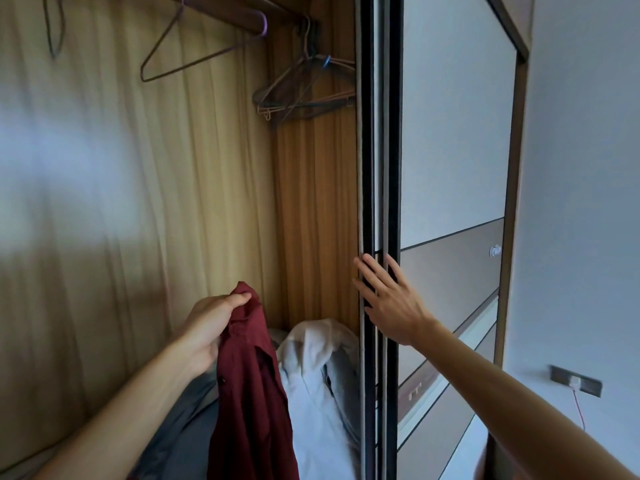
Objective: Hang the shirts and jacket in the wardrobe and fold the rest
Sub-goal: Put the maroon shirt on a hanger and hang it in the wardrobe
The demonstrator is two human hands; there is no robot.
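- The wardrobe [173, 168] has pale wood-grain walls with vertical streaks and a dark round rail [221, 12] across the top.
- A thin purple wire hanger [194, 53] hangs alone on the rail; a tangled bunch of wire hangers [304, 91] crowds the right corner.
- The maroon shirt [249, 393] is soft woven cloth with a dark button showing, draped limp in vertical folds in front of the wardrobe's lower part.
- A light grey garment [318, 368] (type unclear) lies crumpled on the wardrobe floor beside a darker grey one [180, 427].
- The left hand [207, 327] is closed around the shirt's bunched top, thumb pressed over the cloth, forearm reaching up from below.
- The right hand [388, 299] is spread flat, fingers fanned, against the dark edge of the sliding door [450, 150], whose smooth panels are matte white and taupe.
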